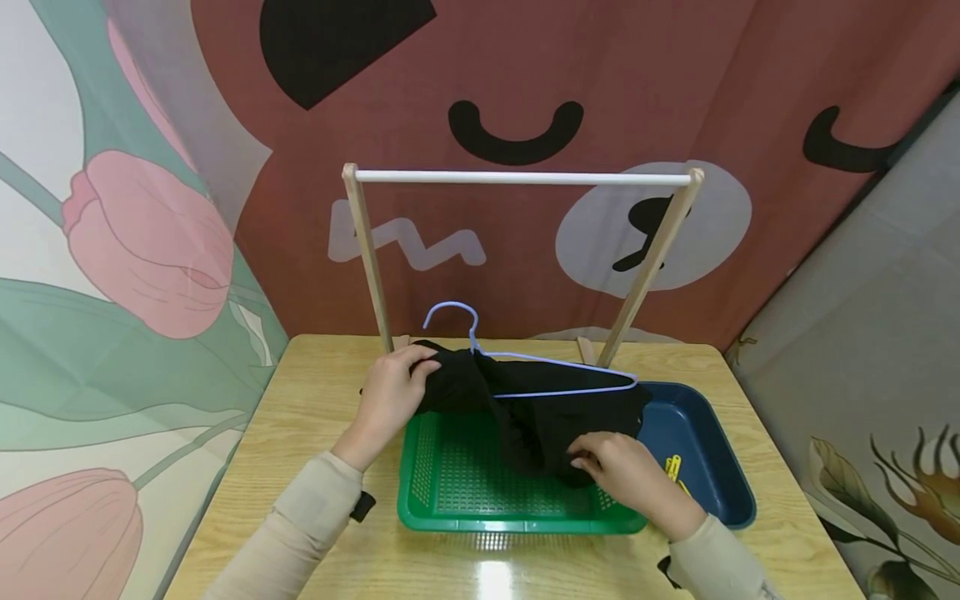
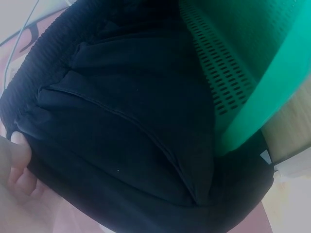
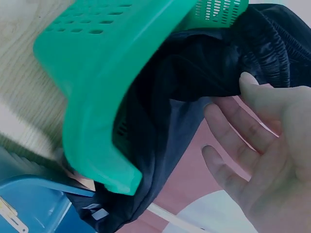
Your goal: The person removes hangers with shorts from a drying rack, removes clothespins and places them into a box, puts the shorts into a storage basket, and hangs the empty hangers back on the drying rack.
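Note:
Black elastic-waist pants [image 1: 457,383] lie across a green basket [image 1: 442,523]. A light purple hanger [image 1: 555,392] lies over them, its hook up and its left arm hidden by the fabric. My left hand [image 1: 392,396] pinches the pants' upper left edge beside the hook. In the left wrist view its thumb [image 2: 20,148] presses the fabric just below the gathered waistband. My right hand [image 1: 626,471] pinches the front edge of the pants over the basket; in the right wrist view its thumb [image 3: 250,83] lies on the waistband, other fingers spread below.
A blue tray [image 1: 705,433] holding yellow clips [image 1: 673,465] stands right of the basket. Behind, a wooden rack with a white bar [image 1: 517,177] rises from the table's [image 1: 322,475] back edge. A printed curtain [image 1: 517,275] hangs close behind it.

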A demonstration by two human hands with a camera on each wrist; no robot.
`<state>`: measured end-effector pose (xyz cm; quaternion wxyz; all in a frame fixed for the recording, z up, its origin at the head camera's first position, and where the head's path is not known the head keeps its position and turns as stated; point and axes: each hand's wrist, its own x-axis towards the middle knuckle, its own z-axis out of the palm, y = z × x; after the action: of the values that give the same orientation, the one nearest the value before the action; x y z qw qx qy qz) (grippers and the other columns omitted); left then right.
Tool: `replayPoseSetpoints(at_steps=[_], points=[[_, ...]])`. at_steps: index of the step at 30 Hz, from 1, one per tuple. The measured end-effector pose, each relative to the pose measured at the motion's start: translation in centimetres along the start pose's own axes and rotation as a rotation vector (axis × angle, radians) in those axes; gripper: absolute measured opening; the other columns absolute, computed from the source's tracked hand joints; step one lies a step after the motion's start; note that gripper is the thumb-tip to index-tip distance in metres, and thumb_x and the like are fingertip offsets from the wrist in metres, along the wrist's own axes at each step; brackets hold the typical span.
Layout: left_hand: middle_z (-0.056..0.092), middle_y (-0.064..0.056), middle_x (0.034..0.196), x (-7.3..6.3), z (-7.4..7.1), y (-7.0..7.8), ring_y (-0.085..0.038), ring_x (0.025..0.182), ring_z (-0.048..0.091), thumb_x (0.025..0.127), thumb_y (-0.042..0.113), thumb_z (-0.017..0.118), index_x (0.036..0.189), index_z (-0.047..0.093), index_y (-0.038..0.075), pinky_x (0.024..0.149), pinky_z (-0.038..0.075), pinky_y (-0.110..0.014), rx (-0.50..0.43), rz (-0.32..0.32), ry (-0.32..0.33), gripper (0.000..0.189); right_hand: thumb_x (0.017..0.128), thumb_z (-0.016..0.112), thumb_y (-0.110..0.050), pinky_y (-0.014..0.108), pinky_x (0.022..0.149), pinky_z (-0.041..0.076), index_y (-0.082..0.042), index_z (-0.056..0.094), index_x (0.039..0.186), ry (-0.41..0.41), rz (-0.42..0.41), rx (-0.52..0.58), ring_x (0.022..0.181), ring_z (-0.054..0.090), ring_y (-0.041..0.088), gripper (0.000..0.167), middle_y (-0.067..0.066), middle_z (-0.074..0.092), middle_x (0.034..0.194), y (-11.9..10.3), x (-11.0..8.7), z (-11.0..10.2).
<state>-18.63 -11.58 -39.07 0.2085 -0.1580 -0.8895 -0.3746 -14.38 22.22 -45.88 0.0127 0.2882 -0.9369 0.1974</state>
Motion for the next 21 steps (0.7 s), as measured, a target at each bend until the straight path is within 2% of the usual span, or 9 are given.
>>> replayPoseSetpoints(at_steps=[16, 21], points=[[0.073, -0.011, 0.098, -0.3, 0.1, 0.0, -0.029, 0.088, 0.069, 0.092, 0.006, 0.070, 0.101, 0.074, 0.003, 0.077, 0.057, -0.043, 0.005, -0.004, -0.008, 0.010, 0.089, 0.075, -0.012, 0.029, 0.069, 0.056, -0.014, 0.076, 0.098, 0.051, -0.059, -0.034, 0.081, 0.066, 0.008, 0.009, -0.007, 0.071, 0.091, -0.8, 0.3, -0.9], [0.073, -0.010, 0.097, -0.3, 0.3, -0.1, -0.028, 0.087, 0.069, 0.091, 0.005, 0.071, 0.100, 0.075, 0.003, 0.077, 0.057, -0.043, 0.012, 0.005, -0.016, 0.010, 0.088, 0.076, -0.012, 0.029, 0.070, 0.056, -0.014, 0.076, 0.098, 0.102, -0.108, -0.031, 0.081, 0.065, 0.007, 0.009, -0.007, 0.072, 0.092, -1.3, 0.4, -1.3]])
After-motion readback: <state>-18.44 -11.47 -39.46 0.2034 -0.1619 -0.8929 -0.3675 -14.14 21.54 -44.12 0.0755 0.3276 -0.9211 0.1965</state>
